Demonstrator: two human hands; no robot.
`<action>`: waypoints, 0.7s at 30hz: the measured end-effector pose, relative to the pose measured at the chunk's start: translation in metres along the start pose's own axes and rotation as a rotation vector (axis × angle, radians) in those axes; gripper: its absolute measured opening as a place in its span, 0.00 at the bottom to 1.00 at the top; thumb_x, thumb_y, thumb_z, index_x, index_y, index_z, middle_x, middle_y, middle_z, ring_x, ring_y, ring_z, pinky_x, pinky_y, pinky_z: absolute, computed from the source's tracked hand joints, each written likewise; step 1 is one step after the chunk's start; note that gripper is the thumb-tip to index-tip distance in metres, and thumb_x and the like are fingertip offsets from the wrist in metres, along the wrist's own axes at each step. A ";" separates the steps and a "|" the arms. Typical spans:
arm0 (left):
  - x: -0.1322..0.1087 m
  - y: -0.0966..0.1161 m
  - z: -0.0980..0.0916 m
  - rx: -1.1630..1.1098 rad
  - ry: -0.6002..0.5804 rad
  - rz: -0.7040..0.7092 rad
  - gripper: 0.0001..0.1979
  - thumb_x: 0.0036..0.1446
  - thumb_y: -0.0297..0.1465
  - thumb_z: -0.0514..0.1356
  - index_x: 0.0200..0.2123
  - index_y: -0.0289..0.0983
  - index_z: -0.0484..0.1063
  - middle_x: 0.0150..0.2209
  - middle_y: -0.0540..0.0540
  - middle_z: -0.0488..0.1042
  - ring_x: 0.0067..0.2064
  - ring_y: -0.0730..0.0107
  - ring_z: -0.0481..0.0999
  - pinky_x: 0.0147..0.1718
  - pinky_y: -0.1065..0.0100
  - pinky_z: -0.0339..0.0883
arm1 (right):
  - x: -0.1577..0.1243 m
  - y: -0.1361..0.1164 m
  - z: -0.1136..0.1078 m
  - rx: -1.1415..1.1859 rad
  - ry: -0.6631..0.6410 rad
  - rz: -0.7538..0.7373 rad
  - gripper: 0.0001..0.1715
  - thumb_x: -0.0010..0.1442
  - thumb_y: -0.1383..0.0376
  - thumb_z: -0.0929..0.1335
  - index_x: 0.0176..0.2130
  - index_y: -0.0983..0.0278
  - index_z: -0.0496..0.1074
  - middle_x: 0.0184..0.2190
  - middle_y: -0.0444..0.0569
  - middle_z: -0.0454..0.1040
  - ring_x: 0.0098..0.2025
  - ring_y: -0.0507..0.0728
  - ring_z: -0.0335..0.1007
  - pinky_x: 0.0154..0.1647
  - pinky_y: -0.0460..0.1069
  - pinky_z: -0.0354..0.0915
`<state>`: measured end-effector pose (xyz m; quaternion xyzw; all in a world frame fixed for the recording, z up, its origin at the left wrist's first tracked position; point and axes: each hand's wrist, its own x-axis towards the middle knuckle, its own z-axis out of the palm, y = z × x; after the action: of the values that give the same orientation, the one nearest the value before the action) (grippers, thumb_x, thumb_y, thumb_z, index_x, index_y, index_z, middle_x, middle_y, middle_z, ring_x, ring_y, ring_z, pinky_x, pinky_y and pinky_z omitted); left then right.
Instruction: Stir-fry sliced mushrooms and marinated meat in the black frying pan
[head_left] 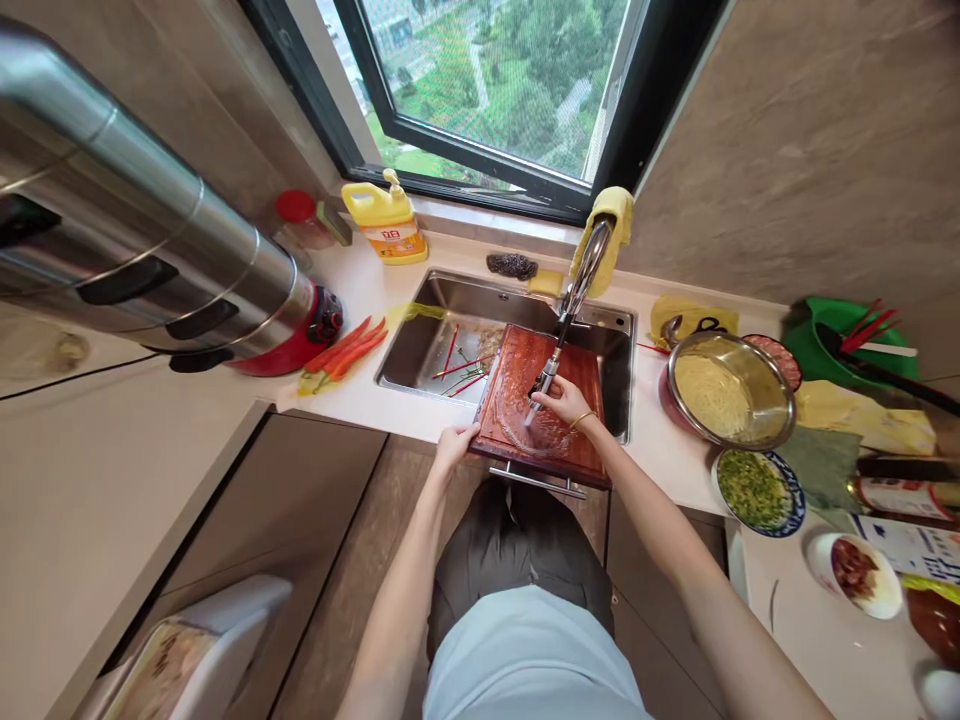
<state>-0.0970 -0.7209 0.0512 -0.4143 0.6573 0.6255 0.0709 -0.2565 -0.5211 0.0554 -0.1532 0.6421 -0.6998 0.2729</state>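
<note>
A wet reddish-brown wooden cutting board lies across the steel sink, its near edge reaching past the counter front. My left hand grips the board's near left corner, fingers partly hidden by it. My right hand is closed around the faucet's pull-down spray head, pointing it down at the board. Water runs from the nozzle and spreads over the near half of the wood. Chopsticks and green scraps lie in the sink basin left of the board.
Red peppers lie left of the sink, near a tall steel steamer. A yellow detergent jug stands behind. At right are a metal bowl of batter-like food, a bowl of chopped greens and a green basin.
</note>
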 end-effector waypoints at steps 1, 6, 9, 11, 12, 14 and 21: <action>0.001 -0.001 0.000 0.002 0.004 -0.001 0.18 0.45 0.41 0.63 0.26 0.28 0.77 0.18 0.48 0.71 0.21 0.70 0.70 0.21 0.67 0.70 | 0.000 0.001 -0.003 0.005 0.003 0.007 0.24 0.40 0.61 0.76 0.37 0.64 0.70 0.35 0.47 0.75 0.38 0.54 0.73 0.45 0.52 0.69; 0.004 -0.006 -0.001 0.004 0.004 0.001 0.19 0.43 0.43 0.63 0.25 0.29 0.77 0.19 0.48 0.72 0.22 0.69 0.71 0.21 0.68 0.69 | 0.004 0.004 -0.003 0.017 0.046 0.009 0.24 0.38 0.62 0.76 0.36 0.65 0.70 0.35 0.47 0.75 0.37 0.53 0.73 0.47 0.53 0.68; 0.004 -0.009 -0.002 0.004 0.003 0.006 0.20 0.42 0.44 0.64 0.25 0.29 0.77 0.19 0.46 0.73 0.22 0.68 0.72 0.21 0.67 0.69 | 0.012 0.007 0.024 0.065 0.073 -0.051 0.23 0.41 0.60 0.75 0.37 0.64 0.69 0.36 0.48 0.75 0.37 0.54 0.73 0.45 0.52 0.69; 0.005 -0.011 -0.002 0.007 0.007 0.006 0.20 0.42 0.44 0.63 0.24 0.29 0.76 0.19 0.46 0.73 0.22 0.67 0.72 0.21 0.67 0.69 | 0.020 0.010 0.043 0.121 0.086 -0.081 0.24 0.42 0.58 0.74 0.38 0.64 0.68 0.37 0.48 0.75 0.38 0.55 0.73 0.45 0.52 0.69; 0.006 -0.013 -0.002 0.009 0.009 0.004 0.20 0.42 0.44 0.64 0.23 0.29 0.76 0.19 0.46 0.72 0.22 0.67 0.72 0.22 0.67 0.69 | 0.023 0.012 0.050 0.138 0.100 -0.087 0.24 0.43 0.58 0.74 0.39 0.64 0.67 0.38 0.49 0.75 0.39 0.55 0.73 0.45 0.53 0.69; 0.009 -0.017 -0.002 0.013 0.015 0.000 0.21 0.41 0.46 0.63 0.23 0.29 0.75 0.19 0.46 0.72 0.21 0.68 0.72 0.22 0.67 0.69 | 0.030 0.019 0.055 0.120 0.138 -0.093 0.25 0.42 0.57 0.74 0.39 0.63 0.67 0.38 0.49 0.75 0.40 0.55 0.72 0.47 0.53 0.68; 0.018 -0.030 -0.002 0.078 0.059 -0.005 0.27 0.39 0.52 0.63 0.24 0.30 0.76 0.18 0.48 0.71 0.21 0.68 0.72 0.21 0.68 0.68 | 0.043 0.033 -0.015 -0.349 0.258 -0.143 0.19 0.46 0.60 0.71 0.39 0.62 0.68 0.35 0.46 0.75 0.37 0.55 0.71 0.45 0.53 0.66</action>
<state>-0.0889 -0.7271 0.0174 -0.4313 0.6819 0.5867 0.0691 -0.2931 -0.5343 0.0154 -0.1525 0.7703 -0.6097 0.1076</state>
